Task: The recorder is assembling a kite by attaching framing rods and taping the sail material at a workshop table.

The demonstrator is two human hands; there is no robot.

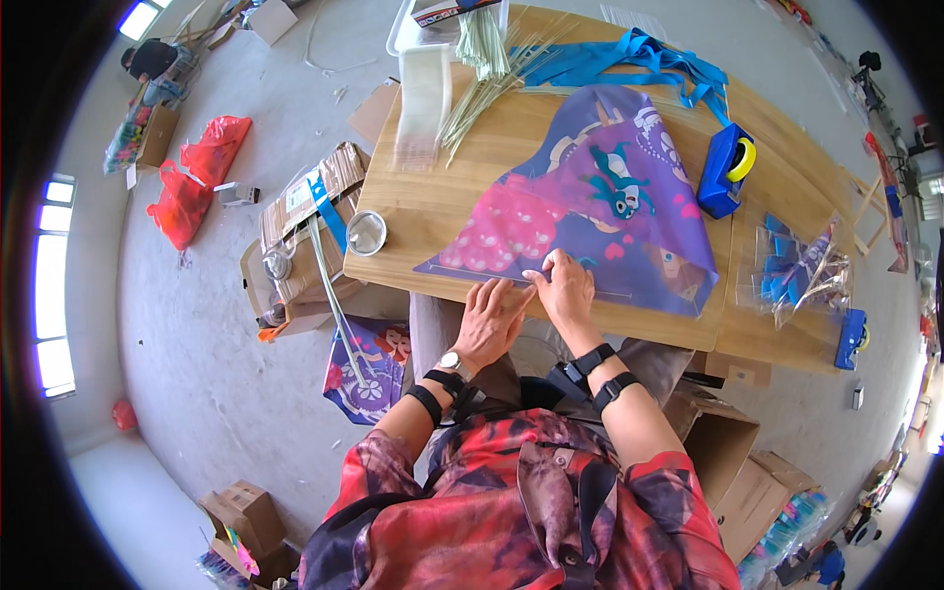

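Observation:
A purple printed sheet (580, 211) with pink dots and a teal cartoon figure lies on the wooden table in front of me. Along its near edge runs a thin pale line, like a slim rod or seam. My left hand (492, 317) rests on that edge, its fingers stretched out over the sheet and its thumb side toward the other hand. Just to the right, my right hand (564, 293) is closed, thumb and forefinger pinched low over the same edge. What sits between those fingertips is too small to make out.
A blue tape dispenser (723, 169) stands right of the sheet. Behind lie blue ribbons (629, 59), thin pale sticks (482, 93) and clear plastic sleeves (423, 108). A small round cup (367, 233) sits at the left edge; a bagged blue bundle (798, 267) lies far right.

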